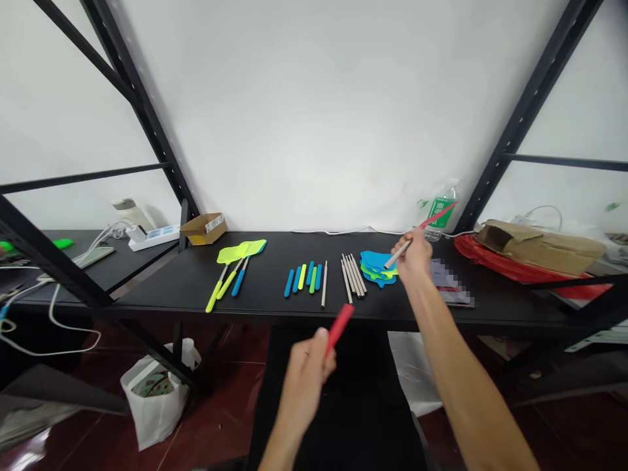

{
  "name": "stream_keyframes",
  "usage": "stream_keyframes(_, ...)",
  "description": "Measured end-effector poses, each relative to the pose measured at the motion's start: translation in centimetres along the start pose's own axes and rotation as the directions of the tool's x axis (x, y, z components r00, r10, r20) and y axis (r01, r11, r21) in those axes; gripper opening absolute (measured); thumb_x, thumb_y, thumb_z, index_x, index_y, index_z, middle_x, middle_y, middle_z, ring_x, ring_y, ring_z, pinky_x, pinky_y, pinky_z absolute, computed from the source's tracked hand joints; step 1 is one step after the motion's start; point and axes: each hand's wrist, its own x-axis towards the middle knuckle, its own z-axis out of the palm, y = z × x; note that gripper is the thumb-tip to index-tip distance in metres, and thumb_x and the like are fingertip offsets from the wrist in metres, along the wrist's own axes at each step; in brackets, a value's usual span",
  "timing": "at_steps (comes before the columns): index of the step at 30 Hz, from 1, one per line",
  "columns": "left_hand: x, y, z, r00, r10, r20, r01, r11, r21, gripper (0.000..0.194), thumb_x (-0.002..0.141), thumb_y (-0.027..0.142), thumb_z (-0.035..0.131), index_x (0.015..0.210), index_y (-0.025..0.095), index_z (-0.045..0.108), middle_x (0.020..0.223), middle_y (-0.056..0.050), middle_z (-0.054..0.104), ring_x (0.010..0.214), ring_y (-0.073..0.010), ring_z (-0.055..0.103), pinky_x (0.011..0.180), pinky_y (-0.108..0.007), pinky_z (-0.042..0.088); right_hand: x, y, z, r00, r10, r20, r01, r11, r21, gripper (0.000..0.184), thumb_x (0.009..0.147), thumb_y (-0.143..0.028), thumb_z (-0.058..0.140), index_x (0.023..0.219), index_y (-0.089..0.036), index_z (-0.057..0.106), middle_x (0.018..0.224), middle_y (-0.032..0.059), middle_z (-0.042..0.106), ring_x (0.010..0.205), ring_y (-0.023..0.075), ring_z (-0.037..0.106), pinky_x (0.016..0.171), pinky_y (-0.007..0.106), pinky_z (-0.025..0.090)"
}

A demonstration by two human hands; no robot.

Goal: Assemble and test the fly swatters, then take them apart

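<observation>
My left hand (pixel 309 369) grips a red handle (pixel 339 328) in front of the table edge. Raised above the table, my right hand (pixel 415 254) is closed around a pale metal rod (pixel 397 255) with a red swatter head (pixel 439 214) seen nearly edge-on. The rod and the handle are apart. Below my right hand lies a stack of blue and green swatter heads (pixel 377 263). Several pale rods (pixel 354 275) lie left of it, and one single rod (pixel 324 285) lies apart. Further left are blue, yellow and green handles (pixel 302 277) in a row.
Fly swatters (pixel 235 268) with yellow heads lie at the left of the black table (pixel 275 252). A cardboard box (pixel 203 229) stands behind them. A water bottle (pixel 444 206), a bagged booklet (pixel 449 281) and a red-edged bundle (pixel 530 252) are at right. Black shelf posts (pixel 161 140) flank the table.
</observation>
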Motion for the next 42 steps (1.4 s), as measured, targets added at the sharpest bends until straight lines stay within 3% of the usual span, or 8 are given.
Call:
stream_keyframes(5, 6.0, 1.0, -6.7, 0.844, 0.283, -0.455, 0.215, 0.599, 0.771, 0.049, 0.095, 0.053, 0.037, 0.064, 0.021, 0.055, 0.065, -0.007, 0.059, 0.066, -0.0237, 0.057, 0.06, -0.028, 0.03, -2.6, -0.2, -1.5, 0.981, 0.11, 0.158, -0.085, 0.984, -0.159, 0.048, 0.08, -0.059, 0.065, 0.06, -0.02, 0.045, 0.052, -0.0047, 0.038, 0.043, 0.0076, 0.036, 0.037, 0.021, 0.026)
stream_keyframes(13, 10.5, 0.7, -8.3, 0.879, 0.288, -0.379, 0.226, 0.449, 0.865, 0.044, 0.089, 0.056, 0.047, 0.082, 0.019, 0.07, 0.09, -0.016, 0.07, 0.093, -0.0354, 0.065, 0.073, -0.037, 0.044, -7.9, 3.0, 1.5, 0.861, 0.328, 0.389, -0.336, 0.941, -0.049, 0.034, 0.082, -0.054, 0.065, 0.089, -0.023, 0.052, 0.051, -0.0118, 0.031, 0.035, 0.0039, 0.019, 0.035, 0.017, 0.017)
stream_keyframes(18, 8.2, 1.7, -5.7, 0.989, 0.147, -0.004, -0.145, 0.975, 0.169, 0.049, 0.086, 0.061, 0.054, 0.1, 0.018, 0.072, 0.102, -0.013, 0.072, 0.098, -0.0294, 0.065, 0.083, -0.037, 0.048, -10.8, 2.5, 3.0, 0.429, 0.572, 0.699, -0.77, 0.636, -0.048, 0.034, 0.087, -0.046, 0.062, 0.076, -0.024, 0.039, 0.045, -0.0139, 0.022, 0.035, 0.0044, 0.007, 0.032, 0.017, 0.01)
stream_keyframes(22, 6.6, 2.6, -1.7, 0.942, 0.153, 0.3, 0.053, 0.812, -0.581, 0.043, 0.082, 0.057, 0.065, 0.078, 0.015, 0.072, 0.107, -0.013, 0.072, 0.102, -0.0274, 0.066, 0.092, -0.038, 0.047, -13.0, 2.7, 5.1, 0.284, 0.534, 0.797, -0.839, 0.54, -0.063, 0.037, 0.088, -0.049, 0.062, 0.075, -0.024, 0.037, 0.042, -0.0145, 0.023, 0.033, 0.0047, 0.005, 0.03, 0.017, 0.01)
stream_keyframes(28, 8.3, 3.5, -0.7, 0.997, -0.032, -0.067, -0.032, 0.631, -0.775, 0.03, 0.073, 0.041, 0.079, 0.072, 0.015, 0.067, 0.089, -0.006, 0.072, 0.078, -0.0163, 0.068, 0.079, -0.029, 0.052, -13.7, 3.7, 5.9, 0.489, 0.519, 0.701, -0.641, 0.759, -0.115, 0.04, 0.085, -0.054, 0.061, 0.073, -0.022, 0.041, 0.044, -0.014, 0.025, 0.033, 0.0032, 0.01, 0.031, 0.017, 0.012)
stream_keyframes(32, 10.1, 3.5, -4.1, 0.906, -0.054, -0.419, -0.278, 0.67, -0.688, 0.034, 0.073, 0.046, 0.078, 0.075, 0.016, 0.062, 0.077, -0.002, 0.069, 0.065, -0.0107, 0.063, 0.067, -0.024, 0.049, -11.5, 4.7, 4.4, 0.682, 0.534, 0.5, -0.437, 0.845, -0.308, 0.035, 0.086, -0.054, 0.056, 0.075, -0.021, 0.046, 0.046, -0.0121, 0.032, 0.034, 0.0038, 0.018, 0.033, 0.016, 0.015)
stream_keyframes(37, 9.4, 1.9, -5.4, 0.937, 0.0, -0.349, -0.174, 0.866, -0.469, 0.043, 0.071, 0.055, 0.075, 0.073, 0.014, 0.063, 0.064, -0.001, 0.064, 0.054, -0.011, 0.057, 0.057, -0.024, 0.044, -6.1, 5.7, 4.1, 0.899, 0.397, 0.184, -0.266, 0.829, -0.491, 0.033, 0.084, -0.039, 0.057, 0.111, -0.02, 0.055, 0.069, -0.0015, 0.061, 0.042, 0.0078, 0.04, 0.034, 0.018, 0.027)
stream_keyframes(42, 8.6, 1.5, -4.4, 0.943, 0.048, -0.328, -0.179, 0.906, -0.383, 0.044, 0.072, 0.056, 0.074, 0.071, 0.013, 0.065, 0.062, -0.002, 0.062, 0.054, -0.0107, 0.055, 0.056, -0.024, 0.042, -3.5, 7.0, 4.7, 0.935, 0.331, 0.124, -0.213, 0.808, -0.549, 0.068, 0.078, -0.033, 0.062, 0.142, -0.024, 0.04, 0.118, 0.0121, 0.063, 0.081, 0.02, 0.064, 0.055, 0.029, 0.053)
